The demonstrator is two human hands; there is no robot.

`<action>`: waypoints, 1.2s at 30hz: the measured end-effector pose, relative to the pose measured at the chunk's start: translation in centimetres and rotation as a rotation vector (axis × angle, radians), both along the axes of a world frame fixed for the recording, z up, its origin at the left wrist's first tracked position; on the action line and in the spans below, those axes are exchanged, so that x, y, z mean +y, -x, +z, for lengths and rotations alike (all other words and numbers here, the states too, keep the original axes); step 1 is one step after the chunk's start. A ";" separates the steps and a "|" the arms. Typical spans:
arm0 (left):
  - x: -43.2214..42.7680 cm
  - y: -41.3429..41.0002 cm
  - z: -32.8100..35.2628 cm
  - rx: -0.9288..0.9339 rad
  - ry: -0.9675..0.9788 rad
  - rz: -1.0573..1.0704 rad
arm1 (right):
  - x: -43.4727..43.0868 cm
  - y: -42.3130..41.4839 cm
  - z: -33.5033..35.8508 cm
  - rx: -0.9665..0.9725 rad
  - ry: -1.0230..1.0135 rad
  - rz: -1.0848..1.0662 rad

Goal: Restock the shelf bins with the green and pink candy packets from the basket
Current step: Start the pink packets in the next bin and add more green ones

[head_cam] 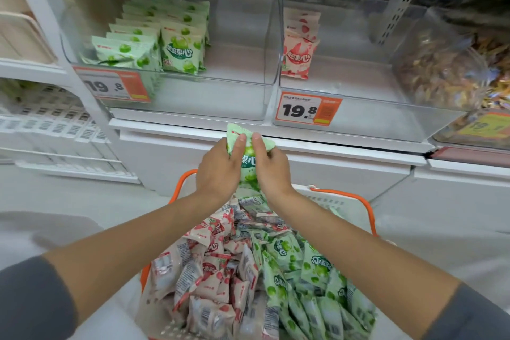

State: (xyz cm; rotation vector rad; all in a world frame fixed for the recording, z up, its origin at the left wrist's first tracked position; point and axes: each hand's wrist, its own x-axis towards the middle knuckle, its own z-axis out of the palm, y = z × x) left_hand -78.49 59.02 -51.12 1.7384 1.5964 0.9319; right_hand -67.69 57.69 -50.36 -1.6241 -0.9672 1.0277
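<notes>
Both hands hold one green candy packet (247,159) upright above the basket, just below the shelf edge. My left hand (219,167) grips its left side and my right hand (271,167) grips its right side. Below them the white basket (343,205) with orange handles is heaped with pink packets (209,276) on the left and green packets (311,279) on the right. On the shelf, the left clear bin (220,102) has rows of green packets (154,38) standing in its left half. The right clear bin (367,113) holds a few pink packets (299,48) at its left wall.
Orange price tags reading 19.8 (307,109) hang on the bin fronts. A further bin of mixed wrapped sweets (455,72) stands at the right. White shelving with barcode labels (55,124) is at the left. A white cabinet front (331,171) runs below the shelf.
</notes>
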 end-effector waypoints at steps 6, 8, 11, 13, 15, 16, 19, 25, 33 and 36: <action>0.4 0.2 1.9 -0.139 -0.048 0.133 | 1.1 1.7 1.9 -0.058 -0.247 -0.054; 0.8 0.9 2.9 -0.144 -0.098 0.143 | 1.4 1.7 3.5 -0.097 -0.258 0.025; 2.9 2.6 6.4 -0.135 -0.170 0.125 | 2.0 1.3 7.2 -0.157 -0.221 0.309; 4.6 3.9 9.8 -0.123 -0.217 0.091 | 3.4 1.3 10.2 -0.091 -0.229 0.404; 6.5 5.3 12.5 -0.108 -0.275 0.105 | 6.4 1.5 13.0 -0.048 -0.287 0.343; 7.5 6.3 13.3 -0.101 -0.318 0.143 | 8.3 1.7 14.1 -0.063 -0.291 0.306; 10.4 10.1 12.5 -0.006 -0.443 0.350 | 14.5 3.1 14.6 -0.311 -0.152 0.282; 12.5 13.3 10.2 0.315 -0.301 0.444 | 20.4 9.0 10.5 -0.344 0.122 0.336; 12.8 13.7 9.6 0.432 -0.294 0.369 | 22.0 10.9 9.4 -0.580 0.165 0.228; 12.6 13.7 9.5 0.436 -0.323 0.360 | 22.5 10.5 9.0 -0.586 0.220 0.262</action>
